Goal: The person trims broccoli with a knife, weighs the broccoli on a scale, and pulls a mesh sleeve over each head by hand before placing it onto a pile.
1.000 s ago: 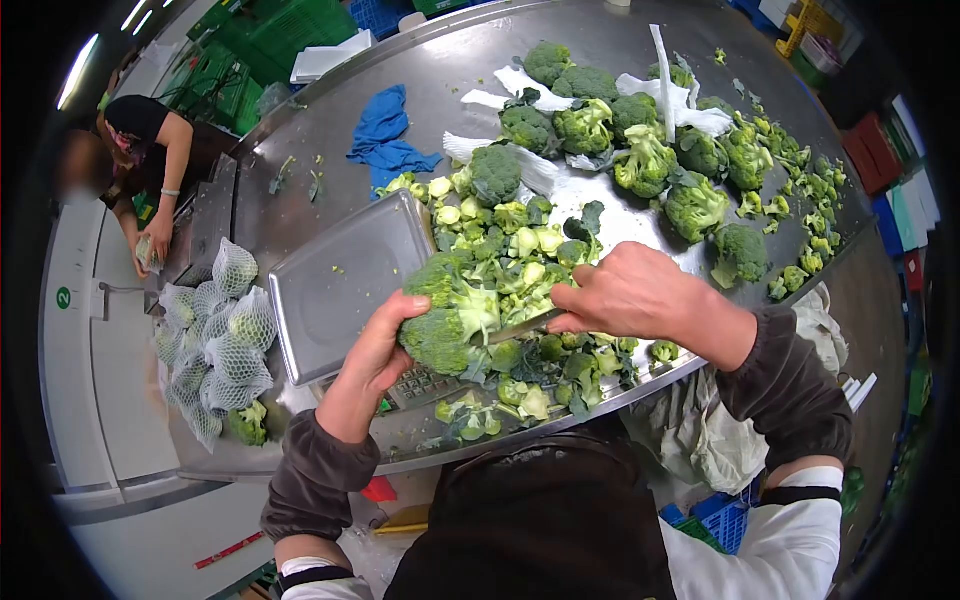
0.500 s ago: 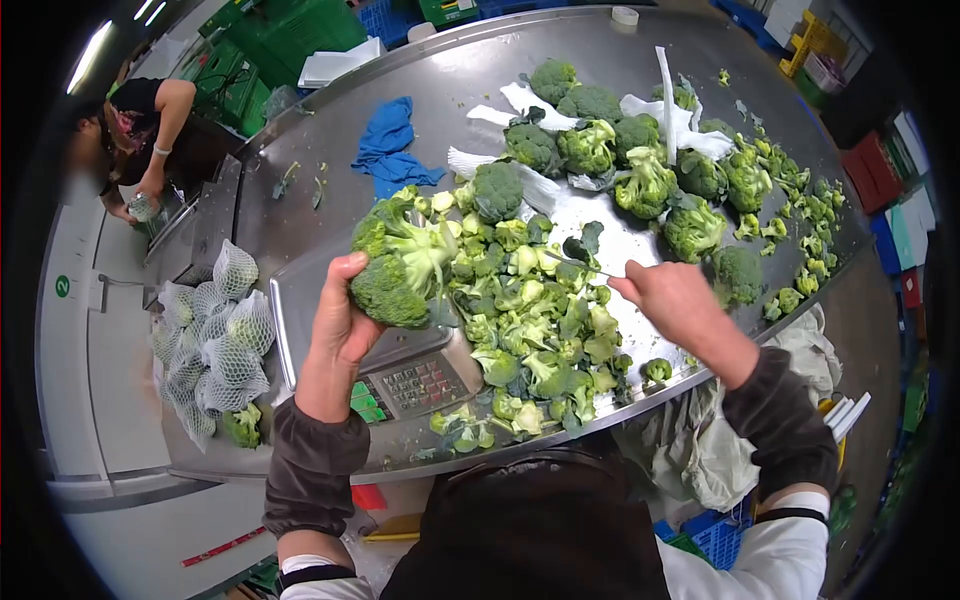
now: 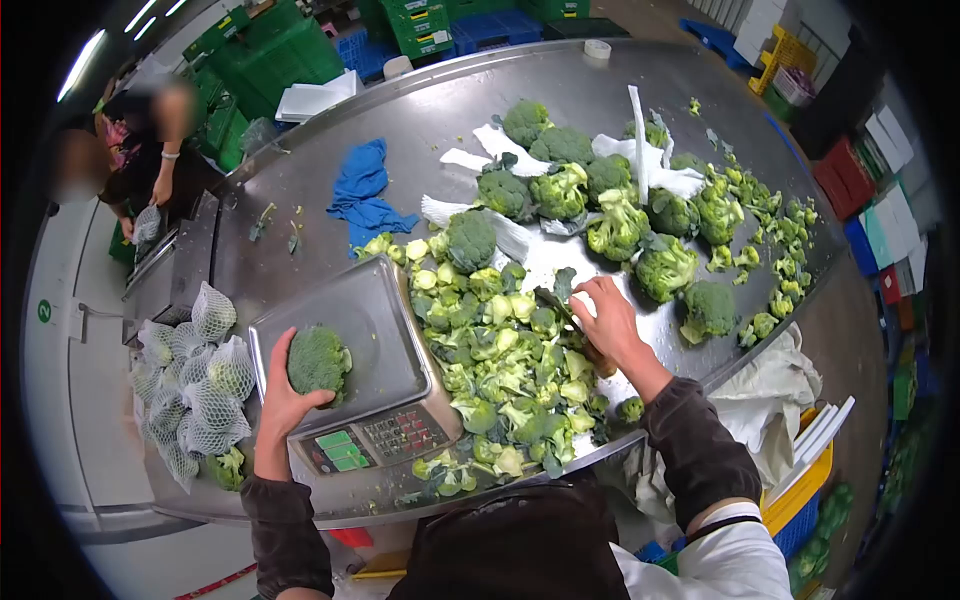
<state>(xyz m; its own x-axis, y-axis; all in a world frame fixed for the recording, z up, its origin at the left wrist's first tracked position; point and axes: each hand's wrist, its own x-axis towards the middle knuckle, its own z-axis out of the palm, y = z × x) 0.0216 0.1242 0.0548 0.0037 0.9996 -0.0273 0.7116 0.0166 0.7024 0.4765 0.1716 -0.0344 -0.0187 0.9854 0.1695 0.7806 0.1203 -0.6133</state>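
My left hand [image 3: 292, 400] is wrapped around the side of a green broccoli head [image 3: 319, 362], which is at the left part of the metal weighing tray [image 3: 385, 335] of a digital scale [image 3: 385, 440]. In my right hand [image 3: 610, 318] is a knife [image 3: 562, 306], its blade angled up and left, its handle partly hidden under the fingers. The knife is low over a pile of cut broccoli stems and leaves [image 3: 500, 385] that lies to the right of the scale.
Whole broccoli heads [image 3: 618, 225] and white netting [image 3: 640, 150] lie farther back right, with small florets [image 3: 790, 270] along the right edge. Netted broccoli [image 3: 210, 385] is heaped left of the scale. A blue cloth [image 3: 365, 190] lies behind. Another person [image 3: 150, 140] works at far left.
My left hand has moved down and left with the broccoli, from above the pile to the scale tray. My right hand has shifted left and down, and the knife now points more upward.
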